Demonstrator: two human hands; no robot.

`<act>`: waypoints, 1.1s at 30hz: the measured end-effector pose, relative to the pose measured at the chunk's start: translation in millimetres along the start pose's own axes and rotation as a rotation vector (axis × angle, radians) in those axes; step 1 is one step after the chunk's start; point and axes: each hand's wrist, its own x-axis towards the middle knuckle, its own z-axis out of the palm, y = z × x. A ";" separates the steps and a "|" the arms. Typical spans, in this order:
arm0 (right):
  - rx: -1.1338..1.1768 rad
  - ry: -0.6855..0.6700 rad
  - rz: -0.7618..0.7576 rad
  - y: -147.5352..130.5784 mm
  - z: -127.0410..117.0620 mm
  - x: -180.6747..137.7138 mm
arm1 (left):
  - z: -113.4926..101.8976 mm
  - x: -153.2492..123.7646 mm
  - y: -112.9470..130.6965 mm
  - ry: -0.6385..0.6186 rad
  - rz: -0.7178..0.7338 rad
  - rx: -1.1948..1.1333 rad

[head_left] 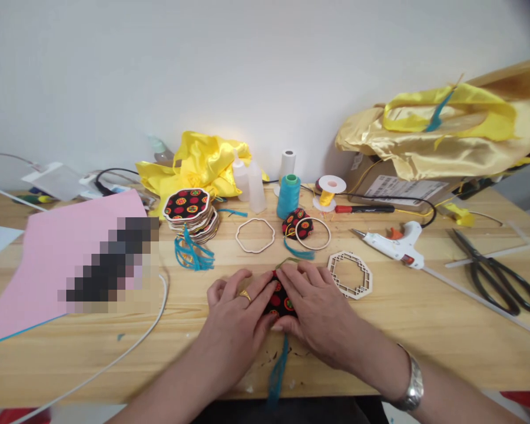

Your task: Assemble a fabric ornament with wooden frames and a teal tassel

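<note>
While the fingers of my left hand (241,301) and right hand (315,300) meet over the near part of the desk (181,312), they hold one patterned piece (280,301) snugly between them, fingers along its top and thumbs at its near edge. It sits right in front of me, with a blue tassel (277,374) trailing toward the desk's edge and an olive cord (288,261) looping past my fingertips. I take the step in hand to be pressing and shaping the piece; whether there is glue under it, I cannot tell. The next move, I'd judge, calls for even pressure from both sides, with the tassel kept free. The lattice frame (366,277) lies just beside my right hand, the glue gun (391,246) beyond it.
</note>
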 end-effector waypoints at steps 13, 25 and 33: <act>-0.064 0.111 0.144 42.2 -24.4 10.0 | 0.7 -8.1 -9.8 0.036 0.043 0.060; -0.031 0.102 0.149 49.0 -12.7 38.3 | 0.6 2.2 -12.4 -0.036 0.008 -0.033; 0.228 0.246 0.303 67.8 -29.7 35.0 | -5.1 6.7 -15.7 -0.107 0.006 -0.046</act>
